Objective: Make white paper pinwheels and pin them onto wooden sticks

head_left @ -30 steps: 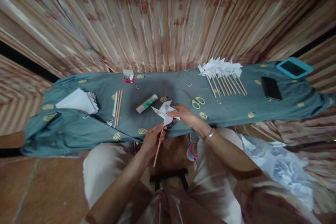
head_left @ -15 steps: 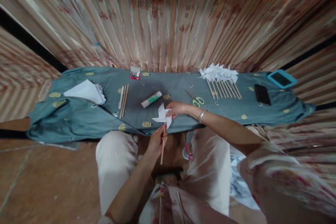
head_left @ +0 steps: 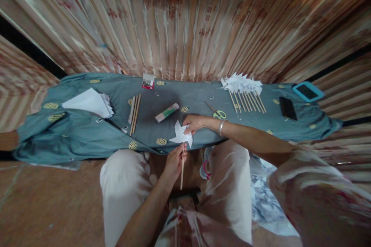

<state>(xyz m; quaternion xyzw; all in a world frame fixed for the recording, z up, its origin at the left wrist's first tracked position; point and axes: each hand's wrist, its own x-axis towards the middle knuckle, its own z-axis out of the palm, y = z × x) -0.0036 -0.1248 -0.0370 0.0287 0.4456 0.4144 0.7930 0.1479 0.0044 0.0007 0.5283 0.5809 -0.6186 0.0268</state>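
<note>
A white paper pinwheel (head_left: pixel 181 134) on a thin wooden stick (head_left: pixel 182 173) is held over the near edge of the cloth-covered table. My left hand (head_left: pixel 175 159) is closed round the stick just below the paper blades. The fingers of my right hand (head_left: pixel 193 123) press on the pinwheel's right side near its centre; their tips partly cover the paper. Just beyond the pinwheel lies a glue stick (head_left: pixel 167 112) with a green label. Green-handled scissors (head_left: pixel 219 114) rest past my right hand.
Finished pinwheels (head_left: pixel 242 84) lie in an overlapping row at the back right. A phone (head_left: pixel 288 108) and a blue-framed device (head_left: pixel 307 91) are farther right. Leftward are loose sticks (head_left: pixel 135 115), a stack of paper (head_left: pixel 88 103) and a small red-and-white box (head_left: pixel 148 81). A curtain (head_left: pixel 185 23) hangs behind.
The pinwheel has turned a little and sits slightly lower in view, with both hands still on it. The whole view has shifted slightly.
</note>
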